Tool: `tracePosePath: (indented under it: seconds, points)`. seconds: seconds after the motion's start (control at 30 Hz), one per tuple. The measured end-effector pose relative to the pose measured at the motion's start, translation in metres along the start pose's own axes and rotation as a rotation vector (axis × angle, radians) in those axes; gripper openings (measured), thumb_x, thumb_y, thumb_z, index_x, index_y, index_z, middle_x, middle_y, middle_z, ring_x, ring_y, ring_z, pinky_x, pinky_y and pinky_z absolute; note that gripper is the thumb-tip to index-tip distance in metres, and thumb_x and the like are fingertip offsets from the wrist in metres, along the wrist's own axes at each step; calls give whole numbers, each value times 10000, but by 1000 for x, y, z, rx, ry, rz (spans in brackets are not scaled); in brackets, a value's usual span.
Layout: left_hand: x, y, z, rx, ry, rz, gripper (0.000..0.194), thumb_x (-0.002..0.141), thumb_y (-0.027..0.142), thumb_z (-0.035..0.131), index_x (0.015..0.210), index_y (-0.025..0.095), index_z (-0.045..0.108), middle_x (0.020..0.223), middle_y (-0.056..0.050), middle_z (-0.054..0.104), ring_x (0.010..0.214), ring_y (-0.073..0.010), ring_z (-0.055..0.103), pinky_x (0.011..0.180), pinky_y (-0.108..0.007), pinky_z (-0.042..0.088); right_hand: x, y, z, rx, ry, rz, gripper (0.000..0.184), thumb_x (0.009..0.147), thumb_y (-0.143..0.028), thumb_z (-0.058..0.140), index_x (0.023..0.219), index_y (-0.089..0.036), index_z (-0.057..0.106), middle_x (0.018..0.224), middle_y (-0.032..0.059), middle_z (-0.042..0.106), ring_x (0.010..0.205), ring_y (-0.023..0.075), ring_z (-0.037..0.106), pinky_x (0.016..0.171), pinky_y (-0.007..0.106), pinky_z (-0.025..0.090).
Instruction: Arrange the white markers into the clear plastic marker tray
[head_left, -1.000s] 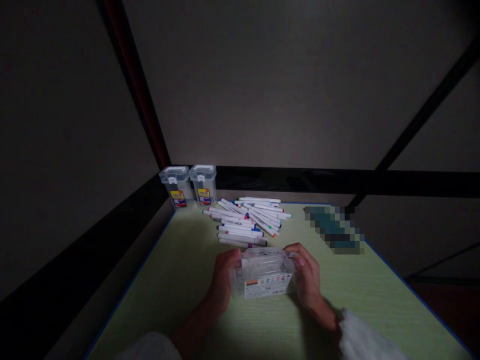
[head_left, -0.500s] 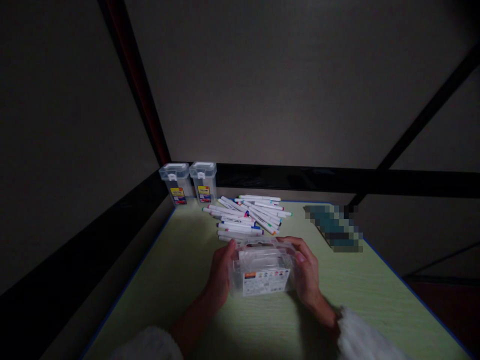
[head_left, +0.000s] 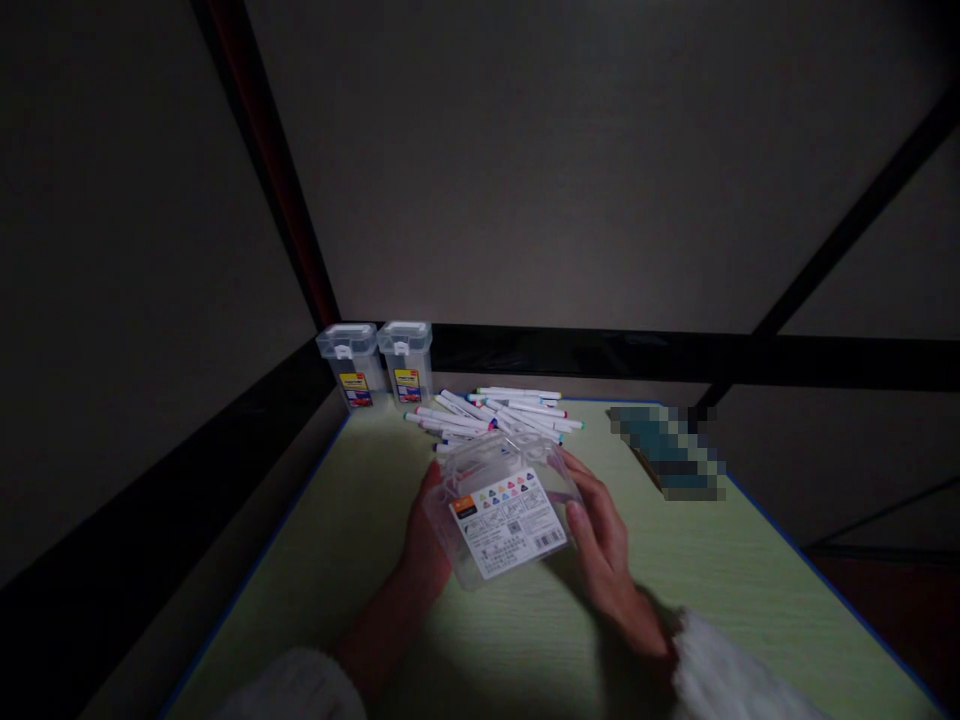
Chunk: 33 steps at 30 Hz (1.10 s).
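Between my two hands is a clear plastic box, tilted so that its white printed label faces me. My left hand grips the box's left side, its fingers mostly hidden behind the plastic. On the other side my right hand holds it, with the thumb on the near edge and the fingers wrapped round the back. Just beyond the box lies a loose pile of white markers with coloured ends, partly covered by it.
Two lidded clear plastic boxes, one at the far left corner and one beside it, stand upright. A flat, pixelated object lies near the right edge of the light green table. Dark wall panels enclose the back and left.
Both hands have turned the clear box, so its label now shows in full and slants. The box hides more of the nearest markers. Everything else stays where it was.
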<state>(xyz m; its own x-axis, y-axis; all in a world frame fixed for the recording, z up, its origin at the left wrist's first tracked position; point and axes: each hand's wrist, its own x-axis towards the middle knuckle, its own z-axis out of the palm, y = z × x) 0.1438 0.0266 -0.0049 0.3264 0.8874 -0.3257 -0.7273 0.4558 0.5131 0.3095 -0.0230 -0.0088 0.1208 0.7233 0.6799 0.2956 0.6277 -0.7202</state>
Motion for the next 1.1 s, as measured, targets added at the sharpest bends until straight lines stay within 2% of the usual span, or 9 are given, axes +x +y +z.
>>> tracePosePath:
  seconds: [0.23,0.33,0.43,0.57,0.77,0.93,1.0,1.1]
  points:
    - [-9,9,8,84,95,6,390,810,418,386,842,102,613,618,-51,654,559,-190,612,586,-308,468,3,2,0,26,-39,19,285,846,-223,396,1115,-265,483,1278,49,400,1198,228,326,970,482,244]
    - [-12,15,13,125,137,-39,430,835,425,325,886,104,606,582,-40,647,510,-170,600,554,-288,465,2,3,-1,36,-43,0,282,844,-214,402,1105,-279,485,1268,41,403,1192,224,330,970,471,240]
    - [-11,19,14,157,215,-52,443,857,400,281,946,95,591,599,-50,656,538,-160,614,562,-263,468,1,2,-1,65,-49,19,263,846,-234,402,1088,-279,496,1256,41,415,1188,222,332,973,450,235]
    - [-8,18,10,117,238,11,427,862,372,290,976,81,579,674,-66,673,623,-156,633,612,-247,481,2,2,0,141,-12,70,223,848,-321,397,997,-267,552,1238,41,442,1181,233,343,971,438,233]
    - [-7,19,9,18,297,140,374,859,340,328,929,72,578,663,-66,666,611,-133,633,581,-216,490,4,10,0,367,-4,261,292,791,-457,449,922,-249,606,1241,51,450,1179,261,346,961,436,264]
    - [-10,24,10,-5,326,152,377,866,320,309,909,71,589,506,-27,608,424,-99,558,480,-188,459,7,16,-2,661,-30,519,352,752,-526,463,848,-233,633,1244,47,457,1154,269,380,882,409,371]
    - [-10,25,8,-17,317,170,364,865,310,315,883,76,593,476,-17,589,392,-91,534,462,-181,448,9,14,-2,765,-48,596,359,763,-526,438,849,-235,630,1229,36,477,1106,264,434,887,416,366]
    - [-10,25,6,-39,330,192,346,864,298,318,822,86,588,534,-42,623,437,-91,562,461,-170,446,13,6,-4,902,-87,659,313,777,-467,439,898,-239,615,1216,29,494,1063,254,481,935,430,313]
